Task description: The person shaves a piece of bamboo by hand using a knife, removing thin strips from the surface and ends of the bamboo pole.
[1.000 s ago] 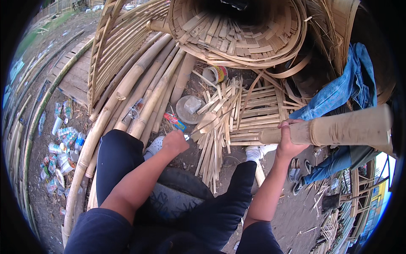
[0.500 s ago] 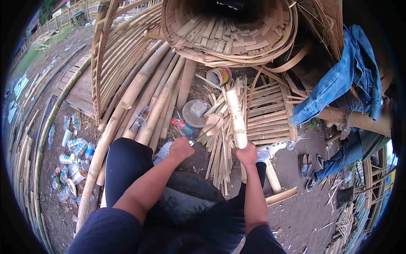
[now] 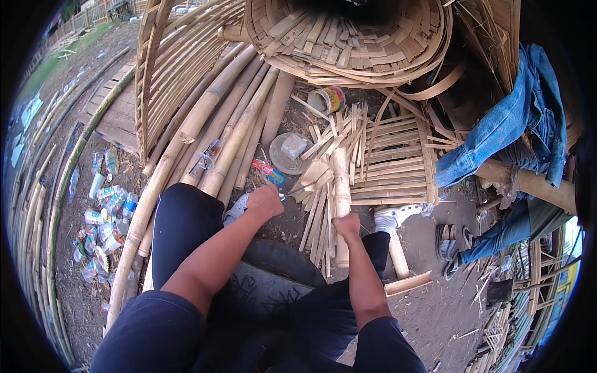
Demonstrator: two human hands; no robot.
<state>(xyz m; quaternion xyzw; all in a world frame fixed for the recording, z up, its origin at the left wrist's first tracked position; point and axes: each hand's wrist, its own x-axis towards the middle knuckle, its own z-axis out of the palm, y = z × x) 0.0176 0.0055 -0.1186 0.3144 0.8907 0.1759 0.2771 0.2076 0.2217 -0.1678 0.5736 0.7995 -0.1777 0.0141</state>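
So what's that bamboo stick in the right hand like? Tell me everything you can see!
The bamboo stick is straight, pale tan and thicker than the strips by it, with at least one ring-like joint. The right hand is closed around its lower part, leaving a short end showing below. It points away from the person, its far end in front of the strip pile; I can't tell whether they touch.
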